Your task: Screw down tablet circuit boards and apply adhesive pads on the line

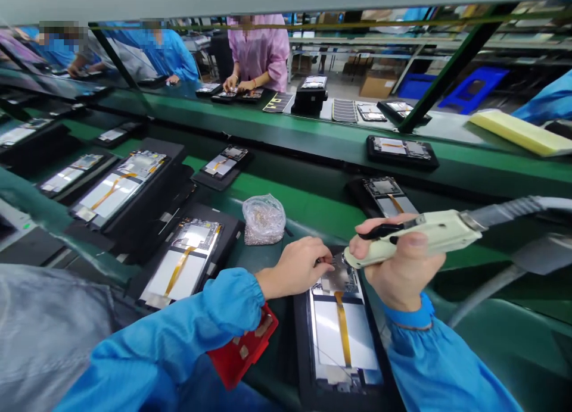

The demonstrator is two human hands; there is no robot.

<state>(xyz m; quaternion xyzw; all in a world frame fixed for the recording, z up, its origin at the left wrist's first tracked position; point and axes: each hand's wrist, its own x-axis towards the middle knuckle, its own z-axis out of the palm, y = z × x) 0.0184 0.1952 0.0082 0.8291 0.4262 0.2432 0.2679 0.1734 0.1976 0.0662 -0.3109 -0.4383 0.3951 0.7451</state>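
An opened phone or tablet (364,317), with a silvery battery and an orange ribbon cable, lies on a black foam block in front of me. My right hand (402,272) grips a cream electric screwdriver (440,230) with a black lever; its front end is over the device's top part, and the exact tip is hard to make out. Close beside that end, my left hand (297,268) has its fingers pinched at the metal-covered board. What they hold, if anything, is hidden. A clear bag of tiny metal parts (264,220) rests beyond my left hand.
A red tray (245,346) with small tan pieces lies partly under my left sleeve. More opened devices on black foam, such as one at left (185,263), stand around. The screwdriver's grey cord (509,212) runs right. A person in pink (259,55) works across the line.
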